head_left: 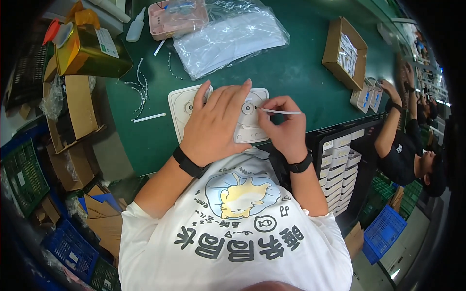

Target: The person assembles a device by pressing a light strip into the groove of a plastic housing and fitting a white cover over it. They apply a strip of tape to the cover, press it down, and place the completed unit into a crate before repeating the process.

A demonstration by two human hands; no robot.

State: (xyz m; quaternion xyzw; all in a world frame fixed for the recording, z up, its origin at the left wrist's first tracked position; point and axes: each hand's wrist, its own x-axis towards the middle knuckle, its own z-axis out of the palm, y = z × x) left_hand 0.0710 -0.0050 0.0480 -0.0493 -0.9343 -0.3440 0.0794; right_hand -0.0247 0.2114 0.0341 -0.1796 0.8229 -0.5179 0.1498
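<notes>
Two white plastic housings (259, 94) lie side by side on the green table, each with a round hub in its face. Across them rests my left hand (217, 116), flat with fingers outstretched, covering much of both. My right hand (285, 123) is closed in a pinch around a slim whitish rod-like tool (286, 112). Its dark tip reaches the edge of the round hub (248, 108) on the right-hand housing. What kind of tool it is, I cannot make out.
Thin white wired strips (143, 92) lie at left, near a golden metal can (90, 53) and a squeeze bottle (136, 26). A pink housing (167, 22) and plastic-bagged white sheets (233, 43) lie behind. Rightward are a cardboard box (332, 48), a black crate (318, 145) and a co-worker (403, 155).
</notes>
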